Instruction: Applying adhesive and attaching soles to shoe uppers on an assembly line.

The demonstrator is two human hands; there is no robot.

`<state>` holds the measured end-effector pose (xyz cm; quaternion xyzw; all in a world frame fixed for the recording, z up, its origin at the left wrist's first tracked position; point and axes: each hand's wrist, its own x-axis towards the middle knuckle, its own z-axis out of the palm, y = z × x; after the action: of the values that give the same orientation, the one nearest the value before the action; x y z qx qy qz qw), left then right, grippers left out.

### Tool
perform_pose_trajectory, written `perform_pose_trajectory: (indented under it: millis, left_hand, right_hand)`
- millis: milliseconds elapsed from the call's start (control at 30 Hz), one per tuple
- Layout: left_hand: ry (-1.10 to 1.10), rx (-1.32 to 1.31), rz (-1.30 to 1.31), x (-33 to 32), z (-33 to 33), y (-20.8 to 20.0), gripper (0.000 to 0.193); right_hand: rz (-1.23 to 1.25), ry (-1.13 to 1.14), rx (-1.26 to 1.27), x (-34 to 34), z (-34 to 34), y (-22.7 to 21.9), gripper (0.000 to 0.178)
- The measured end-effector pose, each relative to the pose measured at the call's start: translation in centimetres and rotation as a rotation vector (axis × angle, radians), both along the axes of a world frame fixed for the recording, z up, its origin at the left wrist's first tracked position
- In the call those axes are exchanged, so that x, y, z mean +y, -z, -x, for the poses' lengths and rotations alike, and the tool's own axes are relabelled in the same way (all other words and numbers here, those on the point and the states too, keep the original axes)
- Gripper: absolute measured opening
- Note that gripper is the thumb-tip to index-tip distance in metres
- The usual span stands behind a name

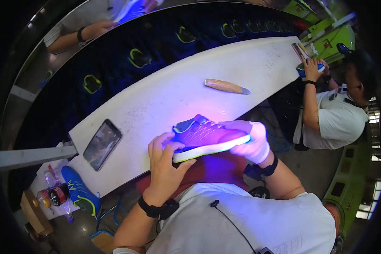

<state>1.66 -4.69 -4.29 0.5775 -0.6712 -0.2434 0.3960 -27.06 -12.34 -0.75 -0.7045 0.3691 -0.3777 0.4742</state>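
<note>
Between my two hands is a sneaker [201, 134] with a white sole and a yellow-green edge, lit violet-blue. Its toe points right, held above the near side of the white table. My left hand [164, 153] grips the heel end, fingers on the side and thumb under the sole. Around the toe, my right hand [253, 142] is closed; it wears a white glove and glows in the light. A knife with a wooden handle [224, 86] lies on the table [156, 103] beyond the shoe.
A phone [103, 144] lies at the table's left. Past it are a blue sneaker [79, 192] and plastic bottles [58, 194]. Along the far side, a dark conveyor [114, 70] carries several shoes. A co-worker [334, 108] handles a shoe at the right; another person's arm [86, 34] shows across the conveyor.
</note>
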Motion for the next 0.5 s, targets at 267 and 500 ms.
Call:
perform_pose_trajectory:
  millis: [267,500]
  left_hand:
    - [0.319,0.072,0.164,-4.1,-5.1,-9.4,0.083]
    - [0.067,0.055,-0.128,-4.1,-3.7,-9.0,0.081]
  right_hand:
    - [-0.033,0.048,0.043,-1.2,-6.4,1.4,0.08]
    - [0.285,-0.151,-0.163,-4.9,-13.3,-2.2,0.039]
